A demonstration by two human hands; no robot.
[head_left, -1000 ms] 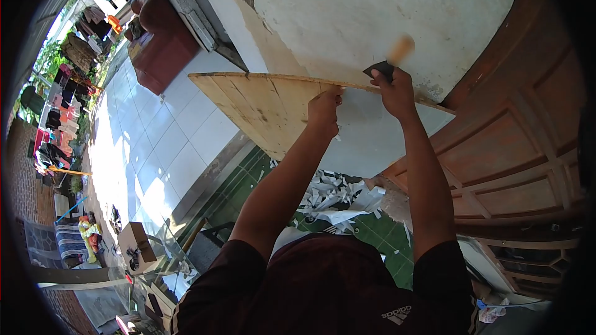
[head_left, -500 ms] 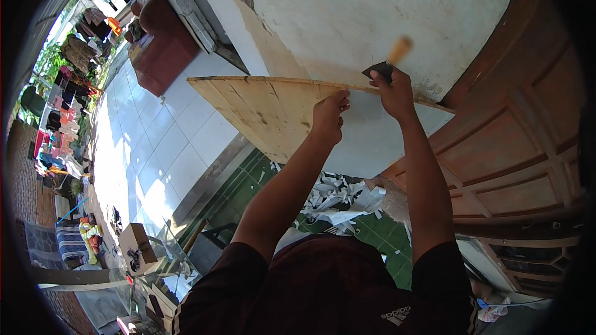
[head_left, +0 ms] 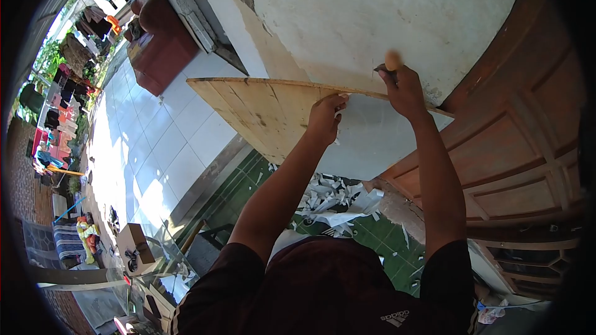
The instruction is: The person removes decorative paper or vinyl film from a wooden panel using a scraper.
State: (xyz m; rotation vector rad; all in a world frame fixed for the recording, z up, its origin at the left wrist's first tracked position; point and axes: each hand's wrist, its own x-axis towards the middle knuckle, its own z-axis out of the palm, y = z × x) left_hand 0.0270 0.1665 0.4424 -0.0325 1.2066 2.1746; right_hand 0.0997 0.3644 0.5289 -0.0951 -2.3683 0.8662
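Note:
A wide board stands on edge across the middle, with bare wood point(head_left: 254, 108) on its left part and a smooth pale surface point(head_left: 372, 139) on its right part. My left hand point(head_left: 326, 118) is closed at the board's upper edge, its fingers at the border of the pale surface; a small light bit shows at the fingertips. Above the edge, further right, my right hand point(head_left: 405, 90) grips a scraper point(head_left: 391, 65) with a dark blade and a light wooden handle. The handle points up toward the wall and looks blurred.
White peeled strips point(head_left: 335, 201) lie heaped on the green tiled floor point(head_left: 388, 236) below the board. A panelled wooden door point(head_left: 496, 155) stands at the right. The worn wall point(head_left: 372, 12) rises behind, and a red sofa point(head_left: 164, 43) sits at the upper left.
My right hand has turned and shifted slightly right, and the scraper's blade now sits closer to the handle's line of sight. My left hand has moved slightly left and down.

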